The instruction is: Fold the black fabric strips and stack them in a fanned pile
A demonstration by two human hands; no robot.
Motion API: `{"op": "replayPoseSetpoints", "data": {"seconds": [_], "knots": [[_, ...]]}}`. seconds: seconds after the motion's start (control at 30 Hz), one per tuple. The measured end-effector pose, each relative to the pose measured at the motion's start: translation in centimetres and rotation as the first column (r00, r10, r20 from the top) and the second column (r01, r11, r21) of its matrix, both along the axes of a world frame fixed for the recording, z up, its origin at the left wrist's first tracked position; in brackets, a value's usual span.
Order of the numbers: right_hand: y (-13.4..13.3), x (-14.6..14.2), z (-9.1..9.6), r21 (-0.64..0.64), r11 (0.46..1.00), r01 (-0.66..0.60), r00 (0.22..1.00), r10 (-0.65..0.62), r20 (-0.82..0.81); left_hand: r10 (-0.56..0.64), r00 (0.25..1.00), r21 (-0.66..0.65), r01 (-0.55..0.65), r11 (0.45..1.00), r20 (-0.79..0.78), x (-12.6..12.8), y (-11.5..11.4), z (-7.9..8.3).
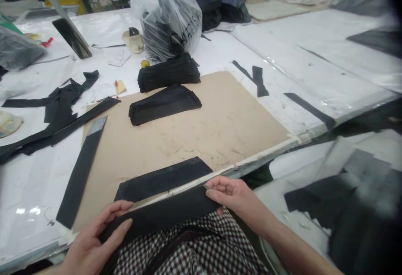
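Note:
A black fabric strip [171, 209] is stretched between my two hands just off the table's front edge, above a checked garment on my lap. My left hand [99, 235] pinches its left end between thumb and fingers. At the other end, the thumb and fingers of my right hand [232, 195] close on the upper corner. Right behind it, along the front of the brown board [220, 128], lies a flat black piece with slanted ends [165, 177]. A long black strip with a grey tip [82, 174] lies along the board's left side.
Two stacks of black fabric pieces, one nearer [165, 105] and one farther [169, 73], sit toward the board's back. Black scraps [63, 99] spread left. Behind are a stuffed plastic bag [171, 19], a small cup [133, 42] and a phone [72, 38]. Dark cloth [323, 193] hangs low right.

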State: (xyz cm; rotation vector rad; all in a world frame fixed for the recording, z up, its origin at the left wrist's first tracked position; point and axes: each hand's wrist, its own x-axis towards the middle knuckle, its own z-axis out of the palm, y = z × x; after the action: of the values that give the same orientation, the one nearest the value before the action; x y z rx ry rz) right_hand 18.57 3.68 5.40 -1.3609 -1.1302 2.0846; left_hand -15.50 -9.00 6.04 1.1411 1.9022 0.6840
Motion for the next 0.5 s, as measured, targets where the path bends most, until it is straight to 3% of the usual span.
{"op": "replayPoseSetpoints", "data": {"seconds": [0.13,0.2,0.33,0.4,0.5], "knots": [[2.4,0.1,0.8,0.046,0.991,-0.122,0.993,0.122,0.003,0.014,0.999,-0.020,-0.015,1.000,-0.047,-1.6,0.8,-1.4],[3.4,0.0,0.9,0.132,0.979,-0.156,0.986,0.146,0.080,0.019,0.996,-0.005,-0.019,1.000,-0.092,-1.8,1.3,-1.6],[4.8,-0.6,1.0,0.396,0.884,-0.248,0.929,0.102,0.355,-0.036,0.976,0.074,0.052,0.996,-0.214,-1.9,2.4,-1.5],[5.4,-0.9,1.1,0.451,0.844,-0.291,0.892,0.068,0.447,-0.062,0.963,0.108,0.093,0.990,-0.261,-1.9,2.9,-1.5],[6.0,-1.2,1.0,0.457,0.829,-0.323,0.847,0.038,0.530,-0.088,0.945,0.109,0.128,0.986,-0.315,-1.8,3.6,-1.7]]}}
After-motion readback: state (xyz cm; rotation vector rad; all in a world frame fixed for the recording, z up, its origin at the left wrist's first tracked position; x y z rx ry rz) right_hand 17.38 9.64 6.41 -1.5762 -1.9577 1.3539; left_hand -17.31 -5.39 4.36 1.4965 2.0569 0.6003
